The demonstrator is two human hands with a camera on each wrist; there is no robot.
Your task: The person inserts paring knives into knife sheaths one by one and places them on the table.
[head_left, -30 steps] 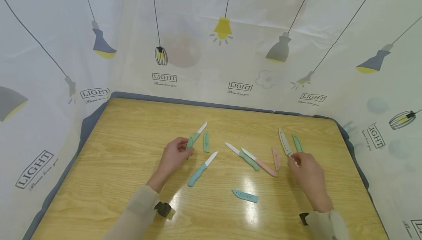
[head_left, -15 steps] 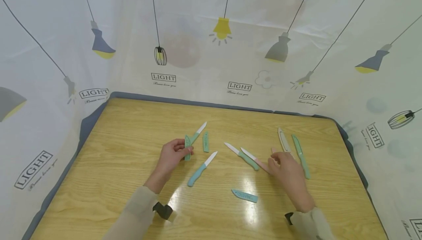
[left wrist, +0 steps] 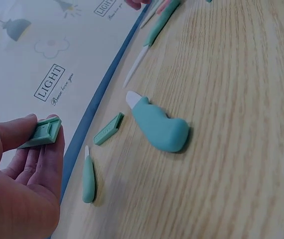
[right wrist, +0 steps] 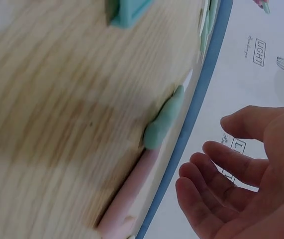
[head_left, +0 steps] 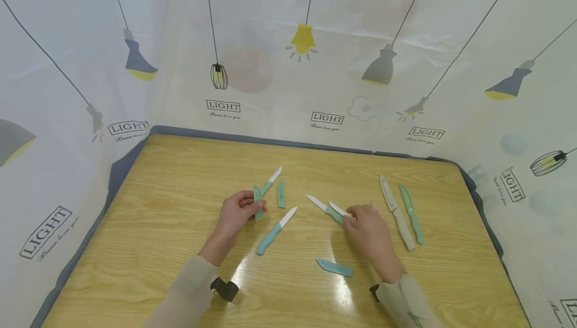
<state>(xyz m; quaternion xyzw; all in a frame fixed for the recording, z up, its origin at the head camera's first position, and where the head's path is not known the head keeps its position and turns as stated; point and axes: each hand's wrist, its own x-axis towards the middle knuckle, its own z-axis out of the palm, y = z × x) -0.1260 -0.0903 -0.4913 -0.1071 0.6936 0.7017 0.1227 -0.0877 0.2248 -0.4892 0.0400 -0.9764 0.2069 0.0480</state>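
In the head view my left hand (head_left: 234, 215) pinches a green knife sheath (head_left: 258, 202) between thumb and fingers; the left wrist view shows the sheath's (left wrist: 45, 133) slotted end. Beyond it lie a green-handled knife (head_left: 271, 182) and a second green sheath (head_left: 281, 194). Nearer is a blue-handled knife (head_left: 270, 238). My right hand (head_left: 371, 238) hovers over the pink-handled knife, hiding its handle in the head view. In the right wrist view its fingers are loosely bent with nothing between them, beside the pink knife (right wrist: 129, 194) and another green-handled knife (right wrist: 165, 117).
A blue sheath (head_left: 334, 268) lies toward the front of the wooden table (head_left: 158, 248). At right, a cream knife (head_left: 402, 228) and a green knife (head_left: 415, 223), both with covered blades, lie side by side. A printed curtain (head_left: 270, 132) surrounds the table's back and sides.
My right hand has let go of the cream knife at right and moved left over the pink knife. My left hand stays in place and has turned the green sheath slightly.
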